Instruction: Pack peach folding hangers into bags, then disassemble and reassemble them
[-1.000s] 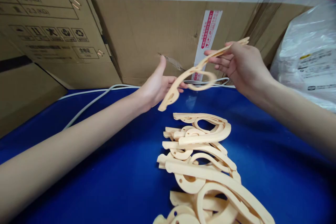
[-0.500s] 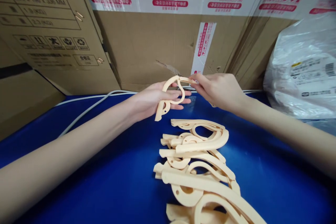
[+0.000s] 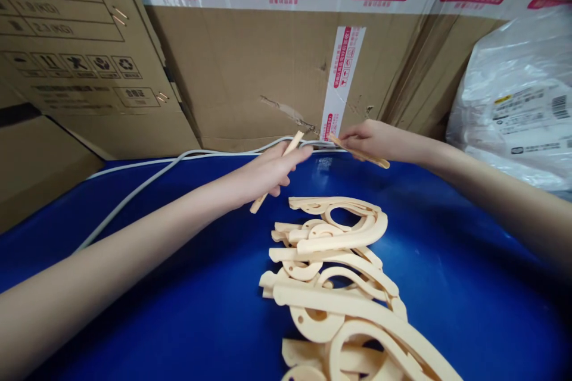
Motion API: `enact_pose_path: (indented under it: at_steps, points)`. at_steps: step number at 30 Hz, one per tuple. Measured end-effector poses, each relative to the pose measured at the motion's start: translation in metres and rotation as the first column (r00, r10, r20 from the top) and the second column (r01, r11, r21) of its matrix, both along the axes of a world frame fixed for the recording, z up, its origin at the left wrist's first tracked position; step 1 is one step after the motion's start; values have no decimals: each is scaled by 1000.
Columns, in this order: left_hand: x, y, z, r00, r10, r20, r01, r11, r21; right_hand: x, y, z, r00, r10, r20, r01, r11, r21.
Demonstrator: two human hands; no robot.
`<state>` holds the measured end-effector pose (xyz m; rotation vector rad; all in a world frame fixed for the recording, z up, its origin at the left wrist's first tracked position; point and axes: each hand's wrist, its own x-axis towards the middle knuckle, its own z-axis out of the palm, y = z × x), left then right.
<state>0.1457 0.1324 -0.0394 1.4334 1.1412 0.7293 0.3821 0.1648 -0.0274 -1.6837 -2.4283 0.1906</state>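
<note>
Above the far part of a blue surface, both my hands hold cream plastic pieces. My left hand is closed round a cream piece seen edge-on, slanting from its fingers down to the left. My right hand is closed on a second cream strip that pokes out to the right. The two pieces are apart, with a gap between them. In front of my hands a row of several curved cream hanger-like parts lies overlapping on the blue surface.
Taped cardboard boxes stand as a wall right behind my hands. A white plastic bag sits at the right. A white cable runs along the back edge of the blue surface and down the left side.
The single hooked piece held flat between both hands half a second ago now shows as two separate pieces, one in each hand. My right hand has moved right and away from the left.
</note>
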Motion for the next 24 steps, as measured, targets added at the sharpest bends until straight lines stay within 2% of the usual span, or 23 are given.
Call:
enact_pose_path:
  at_steps: [2,5,7,9,11,12,13,15,16,18,20,22,24]
  points:
    - [1,3,0,997,79,16,-78,996,-30,11,7,-7,984,-58,166,51,998,43]
    - [-1,6,4,985,169,45,-165,983,-83,15,7,-16,959,-82,273,69,996,55]
    - [-4,7,5,990,137,34,-135,990,-45,10,1,-18,948,-130,289,100,988,116]
    - [-6,8,5,996,85,12,-86,996,22,1,-6,-15,943,-203,265,141,962,234]
    - [-7,7,6,997,79,22,-81,994,70,-12,-15,-10,983,-158,97,128,956,262]
    - [-5,5,7,995,93,43,-96,992,81,-19,-19,-7,996,-73,-52,82,974,209]
    - [-3,3,8,992,104,74,-110,990,85,-26,-24,-4,970,26,-242,1,994,108]
    - [2,-3,12,986,95,137,-109,989,97,-40,-34,1,811,104,-575,-182,980,-78]
    - [5,-7,15,984,77,161,-96,989,114,-45,-37,4,740,105,-664,-225,969,-98]
    - [8,-13,20,983,53,177,-85,981,177,-49,-42,8,641,72,-764,-212,973,-86]
    - [9,-17,25,985,72,160,-113,958,265,-45,-42,14,601,38,-798,-134,990,-53]
    - [8,-18,31,986,105,126,-141,934,327,-38,-40,20,618,42,-785,-80,997,-11]
    - [6,-16,37,991,106,87,-131,923,362,-30,-39,27,703,121,-701,-60,992,112]
